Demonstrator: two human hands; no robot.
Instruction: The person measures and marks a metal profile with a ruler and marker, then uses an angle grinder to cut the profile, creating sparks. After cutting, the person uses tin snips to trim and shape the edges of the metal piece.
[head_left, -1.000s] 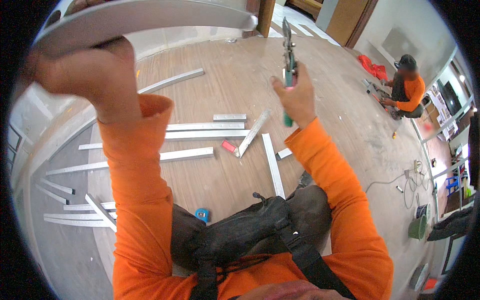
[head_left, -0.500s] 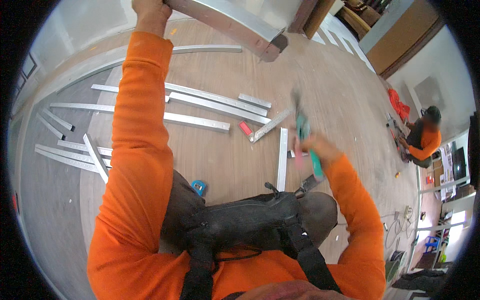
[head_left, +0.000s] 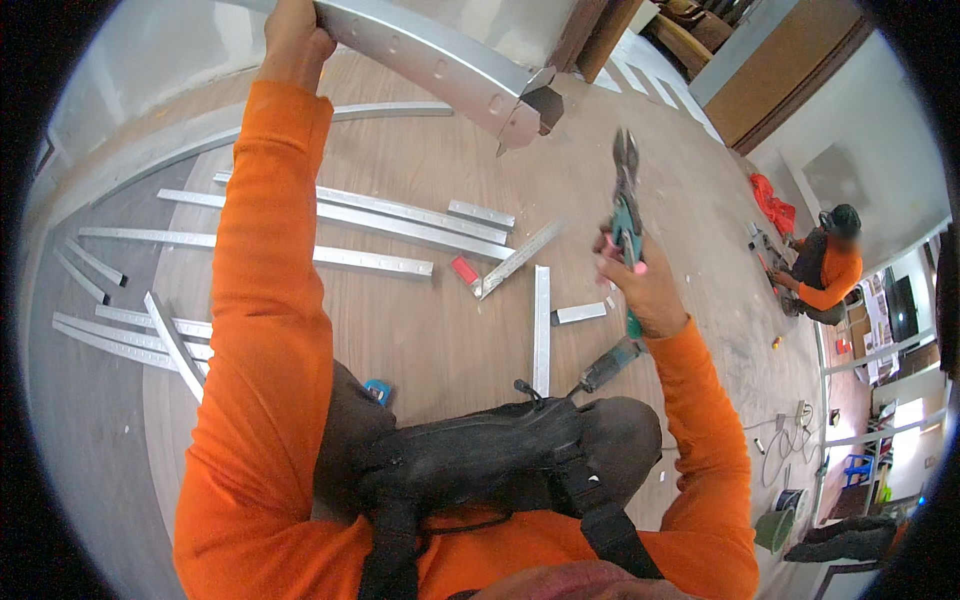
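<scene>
Metal channel (head_left: 440,65) is held up above the floor (head_left: 440,330), at the top of the view, by the left hand (head_left: 298,35), which is closed on it. Tin snips (head_left: 626,212) are grasped in the right hand (head_left: 650,295), with the blades (head_left: 625,155) pointed upward and apart from the channel; whether these are parted cannot be told. At the channel's right end, bent flaps (head_left: 520,125) with a sharp corner are seen, so some cutting is probably done there; the flaps are not yet separated. Other metal channels (head_left: 375,262) are laid on the floor, near a try square (head_left: 520,262). Compared with half a second ago, the snips are raised and less blurred, and a short channel piece (head_left: 580,313) is more fully uncovered
</scene>
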